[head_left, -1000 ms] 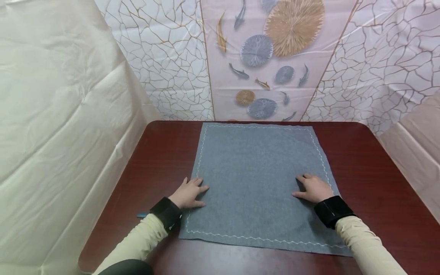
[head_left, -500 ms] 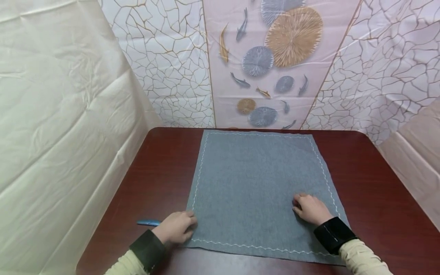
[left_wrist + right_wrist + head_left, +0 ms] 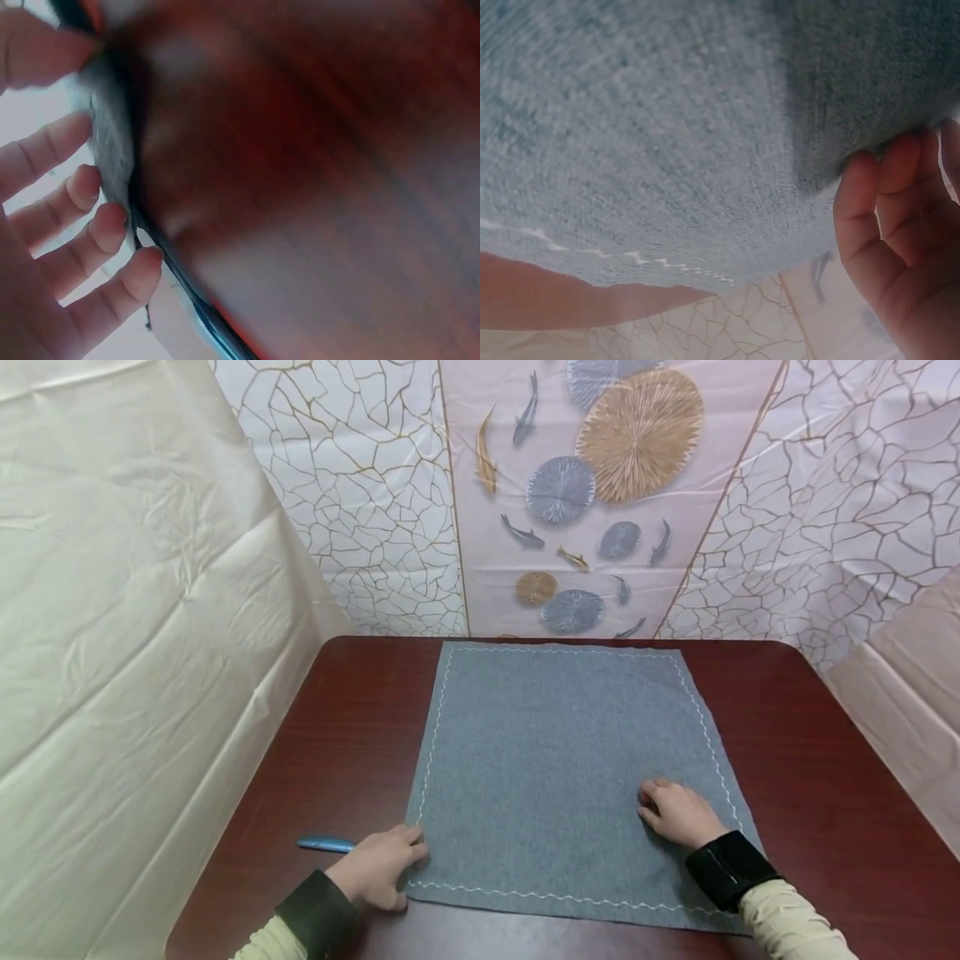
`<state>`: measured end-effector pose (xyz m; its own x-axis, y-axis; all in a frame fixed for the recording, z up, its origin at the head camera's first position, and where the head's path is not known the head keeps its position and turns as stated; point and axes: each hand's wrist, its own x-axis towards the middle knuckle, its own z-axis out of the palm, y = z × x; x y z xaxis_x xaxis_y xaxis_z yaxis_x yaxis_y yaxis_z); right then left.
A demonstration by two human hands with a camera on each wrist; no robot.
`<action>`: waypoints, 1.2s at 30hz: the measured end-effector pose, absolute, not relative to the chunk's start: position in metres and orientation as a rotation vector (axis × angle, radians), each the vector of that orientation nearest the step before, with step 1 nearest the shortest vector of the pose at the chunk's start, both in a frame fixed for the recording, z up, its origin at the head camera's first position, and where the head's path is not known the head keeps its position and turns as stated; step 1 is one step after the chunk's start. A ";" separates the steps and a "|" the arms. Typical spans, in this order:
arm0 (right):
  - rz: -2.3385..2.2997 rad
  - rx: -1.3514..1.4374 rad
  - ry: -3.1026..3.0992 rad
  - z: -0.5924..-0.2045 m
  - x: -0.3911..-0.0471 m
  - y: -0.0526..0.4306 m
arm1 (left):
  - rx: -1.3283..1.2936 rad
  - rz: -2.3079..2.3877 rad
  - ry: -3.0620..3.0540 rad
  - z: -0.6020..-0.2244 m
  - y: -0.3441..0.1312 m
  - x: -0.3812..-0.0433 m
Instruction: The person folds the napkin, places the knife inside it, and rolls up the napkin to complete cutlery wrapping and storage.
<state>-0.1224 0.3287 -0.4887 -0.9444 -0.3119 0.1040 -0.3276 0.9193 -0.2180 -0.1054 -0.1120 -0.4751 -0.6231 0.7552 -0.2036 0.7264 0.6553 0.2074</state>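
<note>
A grey-blue cloth [image 3: 555, 760] with a white wavy stitched line along its border lies flat on the dark red table. At its near left corner is my left hand [image 3: 380, 864], thumb apart from the fingers, fingertips right at the cloth's edge. In the left wrist view the left hand's fingers [image 3: 67, 262] are slightly bent beside the edge, with nothing gripped. My right hand [image 3: 682, 812] rests on the right part of the cloth, its fingers loosely bent. The right wrist view has the right hand's fingertips [image 3: 859, 176] against the fabric, pinching none of it.
A blue, slim object [image 3: 325, 843] lies left of the cloth, partly hidden behind my left hand. The table [image 3: 360, 710] shows on both sides of the cloth. A patterned sheet [image 3: 375, 510] hangs behind it, and a cream sheet [image 3: 150, 652] hangs at the left.
Both hands have drawn back toward the near side; the left went from the cloth's left side to its near corner. The right fingers, earlier spread, are now bent. More of the blue object shows.
</note>
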 end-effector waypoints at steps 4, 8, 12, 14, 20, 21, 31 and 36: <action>0.342 0.510 -3.014 -0.487 -0.124 0.327 | 1.310 0.151 2.637 -0.475 -0.110 -0.103; 0.365 0.550 -2.998 -0.487 -0.128 0.319 | 1.330 0.218 2.665 -0.473 -0.109 -0.105; 0.532 0.718 -2.957 -0.484 -0.132 0.293 | 1.309 0.311 2.668 -0.469 -0.108 -0.114; 0.656 0.857 -2.948 -0.482 -0.135 0.269 | 1.346 0.371 2.691 -0.467 -0.106 -0.120; 0.946 1.230 -2.952 -0.475 -0.143 0.176 | 1.465 0.668 2.722 -0.473 -0.089 -0.136; 0.972 1.275 -2.934 -0.475 -0.143 0.162 | 1.463 0.717 2.713 -0.474 -0.085 -0.139; 1.106 1.140 -2.782 -0.484 -0.144 0.114 | 1.433 0.892 2.799 -0.477 -0.069 -0.146; 1.023 1.002 -2.814 -0.481 -0.153 0.127 | 1.456 0.610 2.944 -0.475 -0.071 -0.141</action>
<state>-0.1527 0.1274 -0.4808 -0.7986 -0.5705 0.1916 -0.5604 0.5888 -0.5825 -0.1406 -0.0710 -0.4751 -0.6042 0.7247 0.3312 0.7967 0.5578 0.2327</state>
